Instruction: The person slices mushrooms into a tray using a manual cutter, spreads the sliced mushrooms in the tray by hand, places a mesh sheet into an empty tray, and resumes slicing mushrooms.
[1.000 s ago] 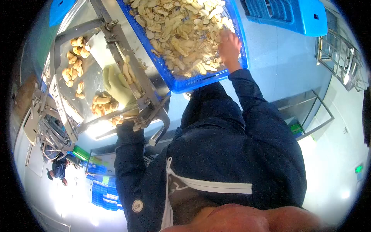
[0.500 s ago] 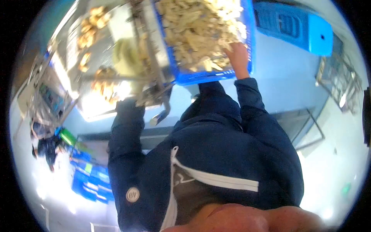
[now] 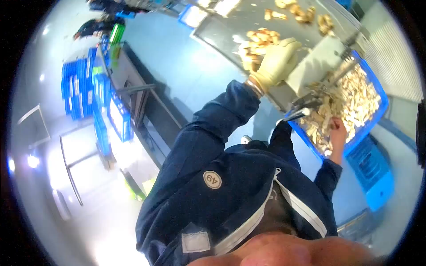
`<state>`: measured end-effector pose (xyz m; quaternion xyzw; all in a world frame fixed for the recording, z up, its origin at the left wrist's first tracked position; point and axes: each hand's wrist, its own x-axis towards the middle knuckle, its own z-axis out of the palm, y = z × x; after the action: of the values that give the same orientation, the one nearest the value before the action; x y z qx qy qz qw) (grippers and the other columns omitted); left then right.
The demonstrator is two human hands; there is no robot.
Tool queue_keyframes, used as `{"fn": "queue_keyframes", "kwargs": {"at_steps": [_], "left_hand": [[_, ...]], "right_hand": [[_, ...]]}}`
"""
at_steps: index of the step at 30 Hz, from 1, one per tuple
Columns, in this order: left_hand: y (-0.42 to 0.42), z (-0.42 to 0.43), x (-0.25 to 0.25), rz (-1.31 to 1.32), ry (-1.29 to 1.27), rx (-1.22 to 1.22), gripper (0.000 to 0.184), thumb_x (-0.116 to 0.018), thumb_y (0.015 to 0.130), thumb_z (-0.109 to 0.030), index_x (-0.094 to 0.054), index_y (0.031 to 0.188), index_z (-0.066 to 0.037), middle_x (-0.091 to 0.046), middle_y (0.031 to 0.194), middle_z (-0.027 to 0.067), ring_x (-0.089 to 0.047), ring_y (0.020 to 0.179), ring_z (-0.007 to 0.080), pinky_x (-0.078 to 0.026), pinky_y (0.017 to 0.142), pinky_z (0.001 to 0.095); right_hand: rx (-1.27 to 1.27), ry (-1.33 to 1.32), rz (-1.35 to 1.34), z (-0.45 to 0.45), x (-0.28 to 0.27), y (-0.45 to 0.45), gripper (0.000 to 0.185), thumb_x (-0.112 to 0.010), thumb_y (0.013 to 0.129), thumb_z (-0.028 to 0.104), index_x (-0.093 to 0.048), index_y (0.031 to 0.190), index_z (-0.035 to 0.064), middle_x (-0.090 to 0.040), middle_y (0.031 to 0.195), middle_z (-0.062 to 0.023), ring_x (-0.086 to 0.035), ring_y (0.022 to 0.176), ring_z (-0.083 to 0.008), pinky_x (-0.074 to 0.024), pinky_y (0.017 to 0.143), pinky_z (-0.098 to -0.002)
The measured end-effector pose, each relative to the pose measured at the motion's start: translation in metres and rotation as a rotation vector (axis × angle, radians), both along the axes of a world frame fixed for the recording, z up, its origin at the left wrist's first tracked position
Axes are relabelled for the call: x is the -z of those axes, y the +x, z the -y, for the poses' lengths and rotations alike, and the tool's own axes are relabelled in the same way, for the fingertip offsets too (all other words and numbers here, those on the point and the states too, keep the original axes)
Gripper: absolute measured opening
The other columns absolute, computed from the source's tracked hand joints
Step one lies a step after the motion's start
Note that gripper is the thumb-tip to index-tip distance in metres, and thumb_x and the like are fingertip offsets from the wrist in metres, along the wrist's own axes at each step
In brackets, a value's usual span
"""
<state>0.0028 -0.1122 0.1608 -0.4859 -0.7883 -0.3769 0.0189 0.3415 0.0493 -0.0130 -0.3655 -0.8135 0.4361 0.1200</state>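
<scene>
My left hand (image 3: 277, 64), in a pale yellow glove, is over the metal tray (image 3: 217, 29) beside a pile of brown-and-cream mushrooms (image 3: 262, 40). Its fingers are curled together; what they hold, if anything, is hidden. To its right stands a metal frame with a pale board (image 3: 315, 66). My bare right hand (image 3: 338, 129) is at the near edge of a blue basket (image 3: 382, 95) full of pale slices (image 3: 359, 95). Its fingers are bent in among the slices and too small to make out well.
A blue plastic stool-like object (image 3: 370, 170) stands right of the basket. Blue crates (image 3: 77, 86) are stacked at the left, near a long bench (image 3: 146, 97). A person in dark clothes (image 3: 100, 26) is far off at the upper left.
The view has swung round, so the tray and basket now lie further right. My gloved left hand has come off the pale board toward the mushroom pile. My right hand remains at the basket.
</scene>
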Motion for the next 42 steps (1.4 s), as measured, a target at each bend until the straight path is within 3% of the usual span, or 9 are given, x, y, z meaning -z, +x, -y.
{"fn": "queue_keyframes", "kwargs": {"at_steps": [5,7,9,14,16,30,37,38,42], "left_hand": [[0.023,0.168,0.012,0.190,-0.005,-0.299,0.030,-0.058,0.084,-0.011,-0.059,0.114,-0.005,-0.062,0.110,0.0175,-0.058,0.102,0.0351,-0.046,0.090,0.0394],[0.052,0.253,0.029,0.204,-0.138,-0.401,0.032,-0.058,0.085,-0.013,-0.059,0.116,-0.006,-0.060,0.114,0.0176,-0.055,0.108,0.0345,-0.043,0.095,0.0401],[0.080,0.340,0.042,0.341,-0.245,-0.477,0.033,-0.057,0.086,-0.015,-0.058,0.118,-0.006,-0.058,0.119,0.0177,-0.052,0.113,0.0342,-0.040,0.099,0.0403],[0.170,0.541,0.065,0.540,-0.187,-0.967,0.030,-0.059,0.083,-0.014,-0.061,0.112,-0.005,-0.064,0.107,0.0201,-0.059,0.103,0.0360,-0.046,0.092,0.0408],[0.202,0.610,0.068,0.557,-0.042,-1.134,0.027,-0.060,0.082,-0.011,-0.063,0.108,-0.004,-0.065,0.104,0.0196,-0.063,0.099,0.0329,-0.050,0.087,0.0377],[0.237,0.737,0.094,0.681,0.267,-1.541,0.026,-0.056,0.085,-0.015,-0.063,0.107,-0.002,-0.066,0.098,0.0209,-0.063,0.096,0.0344,-0.049,0.086,0.0386],[0.154,0.796,0.103,0.560,0.006,-1.545,0.031,-0.058,0.081,-0.013,-0.064,0.111,-0.005,-0.065,0.107,0.0181,-0.062,0.101,0.0322,-0.048,0.090,0.0386],[0.146,0.817,0.110,0.681,0.027,-1.613,0.033,-0.060,0.080,-0.015,-0.064,0.111,-0.005,-0.064,0.109,0.0184,-0.059,0.106,0.0345,-0.045,0.094,0.0399],[0.102,0.882,0.085,0.699,0.037,-1.909,0.030,-0.059,0.080,-0.014,-0.064,0.107,-0.003,-0.067,0.104,0.0179,-0.063,0.101,0.0332,-0.048,0.091,0.0378]], "right_hand": [[0.377,-0.865,-0.471,0.022,-0.102,-0.031,0.035,-0.057,0.094,0.021,-0.054,0.122,0.0003,-0.062,0.102,-0.0082,-0.059,0.091,-0.0160,-0.0466,0.082,-0.0305],[-0.275,0.372,0.540,-0.054,0.092,0.056,0.045,-0.060,0.085,0.025,-0.054,0.125,0.0059,-0.060,0.112,-0.0225,-0.059,0.104,-0.0339,-0.0466,0.088,-0.0426],[-0.278,0.676,0.409,0.051,-0.024,0.024,0.026,-0.060,0.085,0.027,-0.067,0.090,0.0021,-0.064,0.090,-0.0179,-0.059,0.082,-0.0361,-0.0474,0.073,-0.0461],[-0.382,-0.264,0.192,0.183,0.027,0.021,0.014,-0.060,0.084,0.014,-0.063,0.086,0.0010,-0.065,0.072,-0.0096,-0.063,0.063,-0.0182,-0.0488,0.059,-0.0307],[-0.656,0.149,0.443,0.231,0.035,0.002,0.020,-0.061,0.083,0.019,-0.061,0.081,-0.0006,-0.062,0.063,-0.0112,-0.063,0.056,-0.0196,-0.0483,0.055,-0.0316],[-0.976,-0.328,0.394,0.359,-0.002,-0.213,0.020,-0.058,0.086,0.020,-0.061,0.085,0.0005,-0.059,0.062,-0.0072,-0.057,0.052,-0.0166,-0.0416,0.044,-0.0295],[-1.734,0.733,0.551,0.294,0.155,-0.343,0.014,-0.066,0.072,0.013,-0.068,0.086,0.0109,-0.066,0.076,-0.0103,-0.064,0.071,-0.0269,-0.0514,0.062,-0.0413],[-1.746,0.919,0.683,0.348,0.086,-0.380,0.017,-0.069,0.066,0.017,-0.070,0.082,0.0126,-0.067,0.081,-0.0109,-0.066,0.078,-0.0281,-0.0527,0.071,-0.0423],[-1.589,0.535,0.496,0.444,0.055,-0.527,0.010,-0.065,0.069,0.021,-0.069,0.072,0.0129,-0.063,0.072,-0.0141,-0.063,0.073,-0.0337,-0.0482,0.062,-0.0474]]}}
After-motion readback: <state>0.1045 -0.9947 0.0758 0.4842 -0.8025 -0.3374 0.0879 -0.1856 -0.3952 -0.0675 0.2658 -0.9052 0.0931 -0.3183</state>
